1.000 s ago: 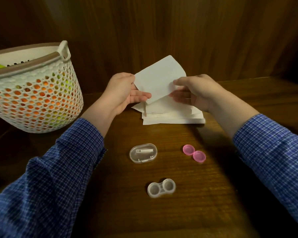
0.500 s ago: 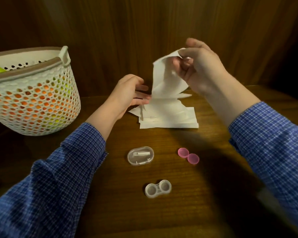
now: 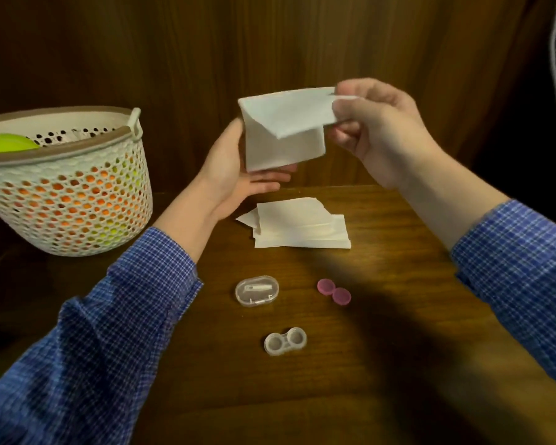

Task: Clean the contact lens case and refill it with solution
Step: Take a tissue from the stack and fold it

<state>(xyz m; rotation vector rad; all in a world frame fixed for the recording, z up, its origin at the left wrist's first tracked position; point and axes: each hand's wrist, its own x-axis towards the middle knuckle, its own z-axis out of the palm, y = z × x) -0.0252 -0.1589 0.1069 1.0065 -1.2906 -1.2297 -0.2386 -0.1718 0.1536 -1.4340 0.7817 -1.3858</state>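
Tissue (image 3: 283, 136), soft white folded sheet: right hand (image 3: 379, 133) pinches corner; left hand (image 3: 235, 175) flat under lower edge.

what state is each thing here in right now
tissue, folded, held up
right hand, pinches the tissue's top corner
left hand, straight fingers under the tissue
contact lens case, uncapped, both wells open
pink caps, off the case, side by side
clear oval box, closed
basket, upright
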